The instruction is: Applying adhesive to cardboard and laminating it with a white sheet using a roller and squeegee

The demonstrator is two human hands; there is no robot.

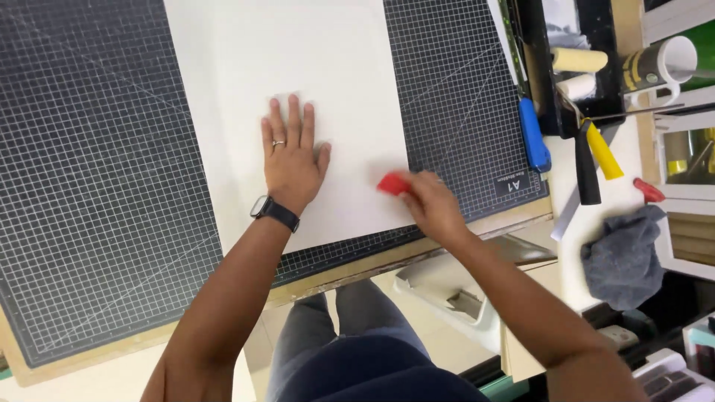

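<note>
A large white sheet (298,67) lies on a dark gridded cutting mat (97,186). My left hand (292,156) rests flat on the sheet with fingers spread; it wears a ring and a black wristwatch. My right hand (432,205) grips a small red tool (393,183) and holds it against the sheet's lower right corner. The tool looks blurred.
To the right of the mat lie a blue-handled tool (534,135), a yellow-handled tool (603,151), a black-handled tool (586,173), a black tray with paint rollers (579,61), a mug (663,65) and a grey cloth (624,257). The table edge runs below the mat.
</note>
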